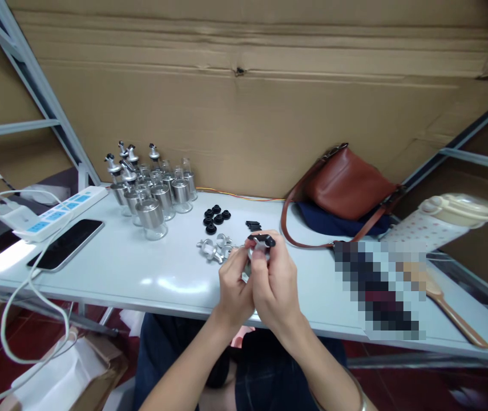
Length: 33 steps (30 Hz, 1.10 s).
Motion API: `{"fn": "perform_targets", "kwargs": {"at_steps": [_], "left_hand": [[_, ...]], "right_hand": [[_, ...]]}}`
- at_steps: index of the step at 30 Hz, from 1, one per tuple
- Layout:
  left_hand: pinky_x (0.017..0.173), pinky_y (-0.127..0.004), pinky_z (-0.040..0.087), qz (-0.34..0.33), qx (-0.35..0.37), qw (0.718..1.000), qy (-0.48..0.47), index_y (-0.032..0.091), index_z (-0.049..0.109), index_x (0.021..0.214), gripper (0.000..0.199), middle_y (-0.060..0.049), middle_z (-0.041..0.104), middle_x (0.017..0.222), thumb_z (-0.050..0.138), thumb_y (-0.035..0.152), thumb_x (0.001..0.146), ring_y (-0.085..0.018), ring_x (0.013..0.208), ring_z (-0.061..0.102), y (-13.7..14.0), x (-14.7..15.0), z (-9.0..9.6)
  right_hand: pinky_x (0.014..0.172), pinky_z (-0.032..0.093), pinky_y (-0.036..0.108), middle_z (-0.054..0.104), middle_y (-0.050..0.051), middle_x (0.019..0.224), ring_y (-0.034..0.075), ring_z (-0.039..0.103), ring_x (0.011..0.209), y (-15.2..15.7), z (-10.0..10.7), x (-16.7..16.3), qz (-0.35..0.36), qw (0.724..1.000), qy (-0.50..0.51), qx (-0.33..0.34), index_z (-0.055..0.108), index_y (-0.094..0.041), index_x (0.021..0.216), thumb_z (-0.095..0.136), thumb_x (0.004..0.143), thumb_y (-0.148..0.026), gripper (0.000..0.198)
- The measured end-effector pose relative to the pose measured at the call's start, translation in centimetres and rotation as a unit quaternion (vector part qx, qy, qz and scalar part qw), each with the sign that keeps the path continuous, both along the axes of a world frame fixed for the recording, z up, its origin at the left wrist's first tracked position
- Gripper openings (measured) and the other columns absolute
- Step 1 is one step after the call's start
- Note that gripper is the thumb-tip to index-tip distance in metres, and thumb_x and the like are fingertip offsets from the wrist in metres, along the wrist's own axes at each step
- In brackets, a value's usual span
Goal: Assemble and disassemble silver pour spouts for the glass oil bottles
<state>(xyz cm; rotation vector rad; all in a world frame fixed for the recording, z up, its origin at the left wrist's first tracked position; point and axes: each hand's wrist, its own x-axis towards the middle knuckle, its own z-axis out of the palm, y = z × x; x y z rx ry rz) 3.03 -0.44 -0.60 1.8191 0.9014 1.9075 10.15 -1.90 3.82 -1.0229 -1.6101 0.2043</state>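
Note:
My left hand (235, 282) and my right hand (278, 282) are together over the front of the table, both closed around a silver bottle pourer (262, 242) with a black tip. My right thumb presses on it, and the fingers hide its lower part. Just beyond my left hand lie several silver pourer parts (210, 249). Behind them sits a cluster of black ribbed stoppers (210, 228). Several small black pieces (253, 225) lie in a row beyond my hands.
Several glass bottles with metal sleeves (150, 213) stand back left, some with pourers fitted. A phone (67, 244), power strip (76, 206) and white cable (1, 319) are at left. At right are a brown bag (342, 182), patterned flask (423, 222) and wooden-handled brush (458, 317).

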Motion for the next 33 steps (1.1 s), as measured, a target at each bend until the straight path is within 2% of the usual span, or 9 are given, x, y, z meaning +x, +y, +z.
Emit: {"fn": "perform_targets", "kwargs": {"at_steps": [6, 12, 15, 19, 22, 26, 28, 31, 33], "left_hand": [[0.067, -0.027, 0.05, -0.015, -0.07, 0.997, -0.011, 0.017, 0.066, 0.095, 0.028, -0.005, 0.069, 0.081, 0.048, 0.038, 0.093, -0.017, 0.073, 0.062, -0.2, 0.0, 0.0], [0.076, -0.03, 0.054, -0.014, -0.043, 0.999, -0.013, 0.018, 0.065, 0.111, 0.039, -0.009, 0.073, 0.095, 0.05, 0.047, 0.091, -0.02, 0.083, 0.068, -0.1, -0.1, -0.5], [0.079, -0.031, 0.053, -0.024, -0.023, 0.999, -0.023, 0.017, 0.065, 0.113, 0.042, -0.011, 0.073, 0.1, 0.05, 0.049, 0.09, -0.022, 0.088, 0.068, -0.1, -0.3, -0.5], [0.079, -0.03, 0.053, -0.042, -0.039, 0.998, -0.031, 0.017, 0.066, 0.11, 0.04, -0.01, 0.073, 0.099, 0.05, 0.048, 0.091, -0.021, 0.088, 0.068, -0.2, -0.5, -0.3], [0.08, -0.03, 0.053, -0.052, -0.046, 0.997, -0.031, 0.017, 0.066, 0.11, 0.04, -0.01, 0.073, 0.096, 0.051, 0.048, 0.091, -0.021, 0.087, 0.068, -0.5, -0.8, -0.4], [0.073, -0.03, 0.053, -0.085, -0.061, 0.994, -0.044, 0.019, 0.063, 0.113, 0.041, -0.006, 0.071, 0.079, 0.047, 0.05, 0.092, -0.019, 0.074, 0.067, -1.3, -1.8, -0.2], [0.07, -0.029, 0.053, -0.09, -0.062, 0.991, -0.073, 0.02, 0.062, 0.112, 0.039, -0.004, 0.069, 0.077, 0.045, 0.049, 0.093, -0.018, 0.071, 0.066, -1.1, -2.8, 0.7], [0.066, -0.027, 0.052, -0.044, -0.026, 0.992, -0.116, 0.02, 0.059, 0.104, 0.033, -0.001, 0.065, 0.074, 0.047, 0.048, 0.093, -0.014, 0.065, 0.063, 0.7, -4.9, 3.0], [0.066, -0.025, 0.052, 0.014, -0.01, 0.994, -0.106, 0.019, 0.057, 0.102, 0.034, -0.001, 0.064, 0.076, 0.05, 0.051, 0.09, -0.013, 0.068, 0.064, 3.0, -6.5, 4.6]], "right_hand": [[0.061, 0.043, 0.027, 0.053, -0.002, 0.072, 0.014, 0.051, 0.065, -0.4, 1.5, 0.1, 0.069, 0.969, 0.141, -0.188, 0.048, -0.022, 0.084, 0.044, 0.093, -0.039, 0.02], [0.066, 0.045, 0.026, 0.058, -0.001, 0.072, 0.014, 0.054, 0.069, -0.1, 1.8, 0.4, 0.122, 0.914, 0.294, -0.25, 0.058, -0.021, 0.078, 0.06, 0.084, -0.048, 0.028], [0.068, 0.048, 0.027, 0.063, 0.0, 0.075, 0.015, 0.058, 0.072, 0.1, 2.2, 0.6, 0.15, 0.861, 0.408, -0.265, 0.062, -0.019, 0.074, 0.07, 0.074, -0.048, 0.03], [0.062, 0.048, 0.025, 0.066, 0.0, 0.082, 0.015, 0.06, 0.076, 0.3, 2.7, 1.4, 0.189, 0.767, 0.541, -0.29, 0.063, -0.019, 0.071, 0.08, 0.065, -0.039, 0.027], [0.061, 0.049, 0.024, 0.069, 0.002, 0.09, 0.015, 0.061, 0.081, 0.4, 2.1, 2.1, 0.207, 0.725, 0.579, -0.31, 0.065, -0.019, 0.073, 0.079, 0.066, -0.036, 0.023], [0.071, 0.052, 0.03, 0.067, -0.002, 0.089, 0.015, 0.061, 0.085, 0.5, 0.0, 3.3, 0.143, 0.722, 0.611, -0.289, 0.066, -0.023, 0.075, 0.076, 0.07, -0.037, 0.018], [0.067, 0.052, 0.027, 0.067, -0.003, 0.089, 0.014, 0.06, 0.08, 0.5, -1.5, 4.1, 0.084, 0.731, 0.616, -0.281, 0.066, -0.024, 0.075, 0.076, 0.07, -0.036, 0.016], [0.058, 0.052, 0.025, 0.067, -0.002, 0.085, 0.013, 0.06, 0.071, 0.3, -3.8, 5.3, 0.04, 0.73, 0.622, -0.281, 0.067, -0.023, 0.074, 0.077, 0.068, -0.033, 0.015], [0.057, 0.053, 0.027, 0.067, -0.002, 0.082, 0.013, 0.06, 0.066, 0.1, -5.0, 5.9, 0.058, 0.732, 0.608, -0.3, 0.068, -0.023, 0.076, 0.076, 0.069, -0.033, 0.015]]}}
